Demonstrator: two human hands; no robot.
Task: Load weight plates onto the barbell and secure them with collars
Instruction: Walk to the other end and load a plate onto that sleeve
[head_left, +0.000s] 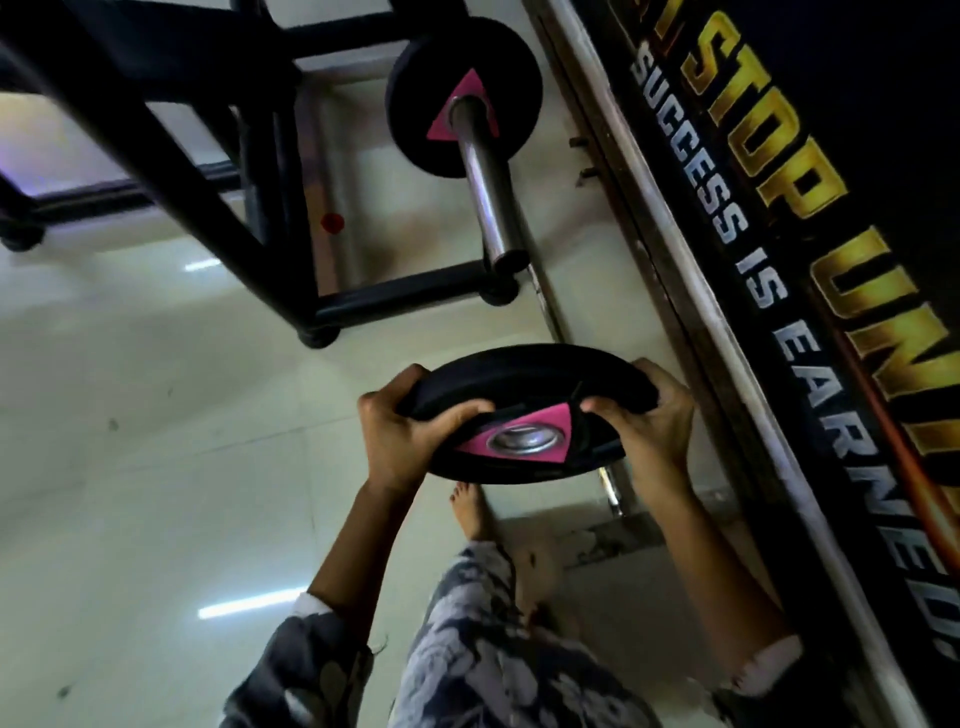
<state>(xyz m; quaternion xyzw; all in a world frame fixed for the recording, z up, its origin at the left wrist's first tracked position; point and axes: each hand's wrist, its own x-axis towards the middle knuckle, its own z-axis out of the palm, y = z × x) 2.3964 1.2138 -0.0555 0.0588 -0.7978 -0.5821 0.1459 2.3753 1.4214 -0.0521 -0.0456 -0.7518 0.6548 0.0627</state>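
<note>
I hold a black weight plate (524, 384) with a pink triangle and a steel-lined centre hole, tilted almost flat, below the bar's end. My left hand (402, 436) grips its left rim and my right hand (647, 421) grips its right rim. Above, the steel barbell sleeve (485, 192) points toward me, its free end bare. One black plate (415, 93) with the same pink triangle sits far up the sleeve. No collar is in view.
A black steel rack frame (208, 171) with rubber feet stands left of the bar on the pale tiled floor (130, 467). A wall banner with yellow and white lettering (779, 208) and a metal rail run along the right. My bare foot (470, 512) is beneath the plate.
</note>
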